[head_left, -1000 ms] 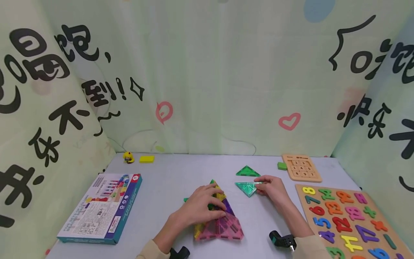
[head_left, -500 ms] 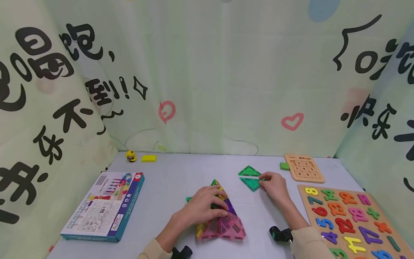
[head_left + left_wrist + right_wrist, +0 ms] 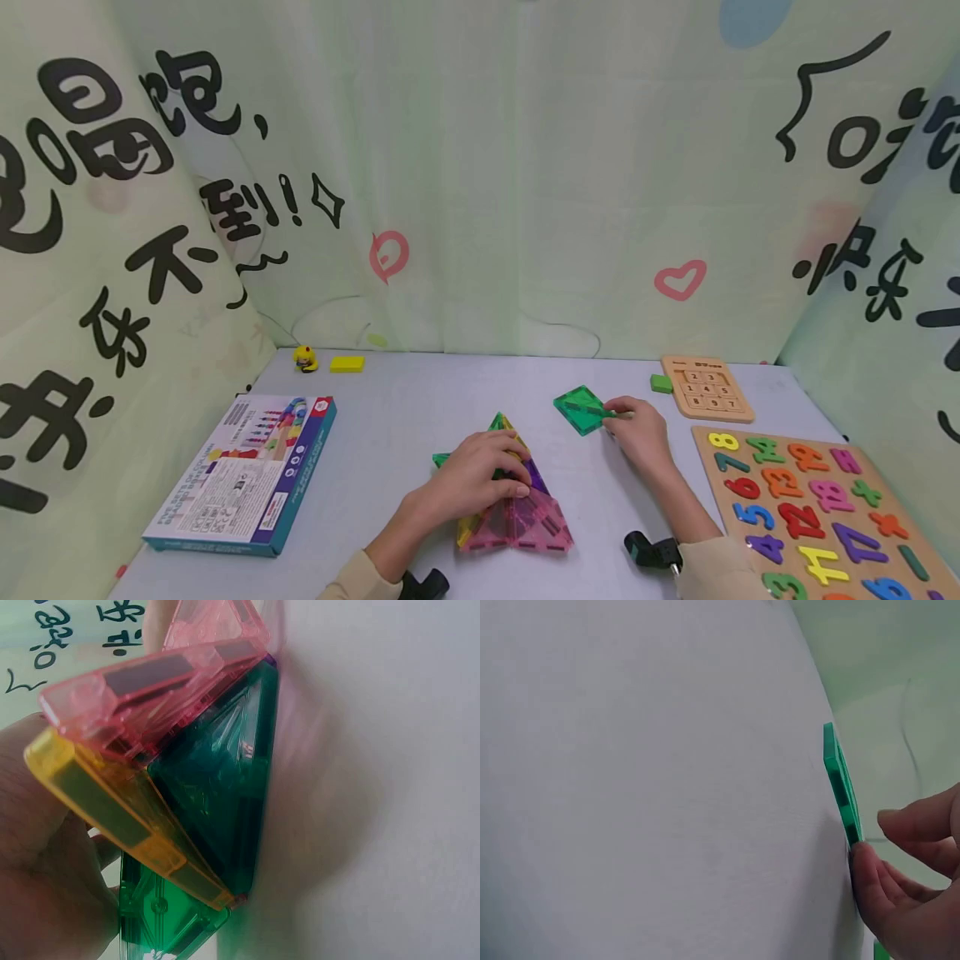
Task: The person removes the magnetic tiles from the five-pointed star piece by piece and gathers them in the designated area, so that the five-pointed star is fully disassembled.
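Observation:
My left hand [image 3: 476, 475] grips a standing build of translucent magnetic tiles [image 3: 517, 533], pink at the front with yellow, purple and green parts. In the left wrist view a pink tile [image 3: 150, 694], a yellow tile [image 3: 127, 814] and green tiles [image 3: 210, 780] meet at angles, the fingers partly hidden behind them. My right hand [image 3: 639, 433] pinches the right corner of green triangular magnetic tiles [image 3: 581, 410], which form a diamond. The right wrist view shows a green tile [image 3: 841, 784] edge-on, one fingertip touching its end and another finger apart from it.
A boxed toy set [image 3: 240, 475] lies at the left. At the right are a wooden number board [image 3: 813, 508], a small wooden number puzzle [image 3: 708, 387] and a green block [image 3: 661, 383]. A yellow block [image 3: 347, 364] and a small yellow figure [image 3: 305, 359] sit at the back.
My right hand has brought the near green triangle up to the far one, closing the gap between them; the pair has turned slightly. The left hand stays on the build.

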`<state>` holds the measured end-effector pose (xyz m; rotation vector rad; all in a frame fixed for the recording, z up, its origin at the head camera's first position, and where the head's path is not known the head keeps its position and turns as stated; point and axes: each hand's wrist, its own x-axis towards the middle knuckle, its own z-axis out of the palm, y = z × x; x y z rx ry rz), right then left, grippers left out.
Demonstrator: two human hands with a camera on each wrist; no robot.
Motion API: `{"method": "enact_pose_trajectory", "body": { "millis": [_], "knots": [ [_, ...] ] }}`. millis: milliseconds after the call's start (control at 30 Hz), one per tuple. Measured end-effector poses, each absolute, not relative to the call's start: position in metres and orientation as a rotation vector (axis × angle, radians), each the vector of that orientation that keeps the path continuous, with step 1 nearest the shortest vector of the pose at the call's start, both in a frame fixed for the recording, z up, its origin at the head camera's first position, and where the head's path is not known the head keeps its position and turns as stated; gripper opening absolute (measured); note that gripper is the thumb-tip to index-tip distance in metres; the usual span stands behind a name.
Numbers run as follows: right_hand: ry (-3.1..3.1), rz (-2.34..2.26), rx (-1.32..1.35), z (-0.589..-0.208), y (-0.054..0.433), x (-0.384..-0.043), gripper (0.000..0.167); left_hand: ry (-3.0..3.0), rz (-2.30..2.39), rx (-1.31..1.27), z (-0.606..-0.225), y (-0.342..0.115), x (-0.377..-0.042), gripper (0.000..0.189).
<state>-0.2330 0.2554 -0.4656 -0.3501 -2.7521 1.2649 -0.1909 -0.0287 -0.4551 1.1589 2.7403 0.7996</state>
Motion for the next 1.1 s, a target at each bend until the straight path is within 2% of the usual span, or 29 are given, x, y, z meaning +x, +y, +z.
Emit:
{"method": "enact_pose_trajectory", "body": {
  "millis": [367, 500, 667, 767, 867, 1100],
  "knots": [
    [-2.778, 1.38, -0.234, -0.456, 0.247, -0.201, 0.024, 2.75, 0.835, 1.146, -0.453, -0.026, -0.188, 0.011],
    [-2.894, 1.543, 0.006, -0.452, 0.239, -0.189, 0.024, 2.755, 0.847, 1.124, -0.453, -0.025, -0.188, 0.01],
    [-3.063, 1.821, 0.389, -0.449, 0.226, -0.178, 0.034, 2.764, 0.874, 1.097, -0.453, -0.024, -0.187, 0.009],
    [-3.136, 1.876, 0.502, -0.445, 0.218, -0.171, 0.039, 2.766, 0.893, 1.092, -0.454, -0.025, -0.187, 0.009],
    [-3.17, 1.935, 0.484, -0.443, 0.213, -0.166, 0.042, 2.77, 0.898, 1.088, -0.455, -0.025, -0.187, 0.01],
    [-3.104, 2.064, 0.256, -0.444, 0.208, -0.159, 0.044, 2.763, 0.883, 1.041, -0.454, -0.024, -0.186, 0.016]
  ]
}}
